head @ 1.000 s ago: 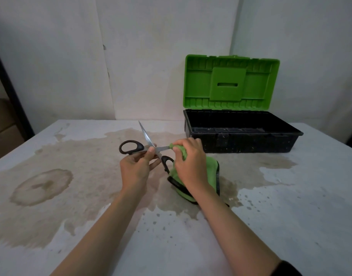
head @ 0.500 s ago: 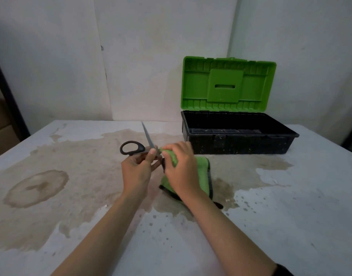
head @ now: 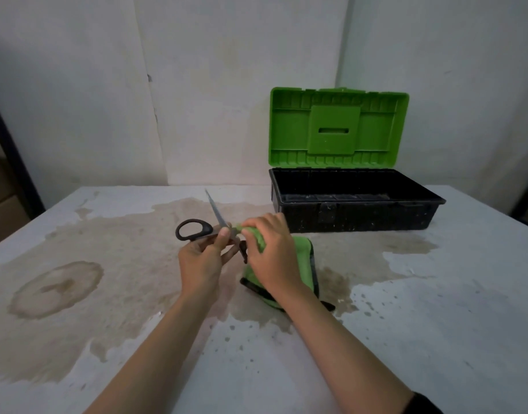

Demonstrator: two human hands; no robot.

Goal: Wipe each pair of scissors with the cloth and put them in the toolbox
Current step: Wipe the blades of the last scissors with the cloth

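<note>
Scissors [head: 197, 230] – black handles, grey blades. Cloth [head: 301, 258] bright green, dark edging. Toolbox [head: 355, 215] black with pale speckles, lid [head: 337, 128] bright green. Table [head: 436, 309] whitish – brown blotchy stains, ring-shaped mark at left. Wall off-white.

The right hand [head: 271, 249] and cloth [head: 298, 258] hide one blade of the scissors [head: 197, 230].

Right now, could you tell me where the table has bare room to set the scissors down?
Free: the table right of the cloth, in front of the toolbox; also the stained stretch left of the left hand. Crowded: the middle, where both hands, the scissors and cloth meet.
</note>
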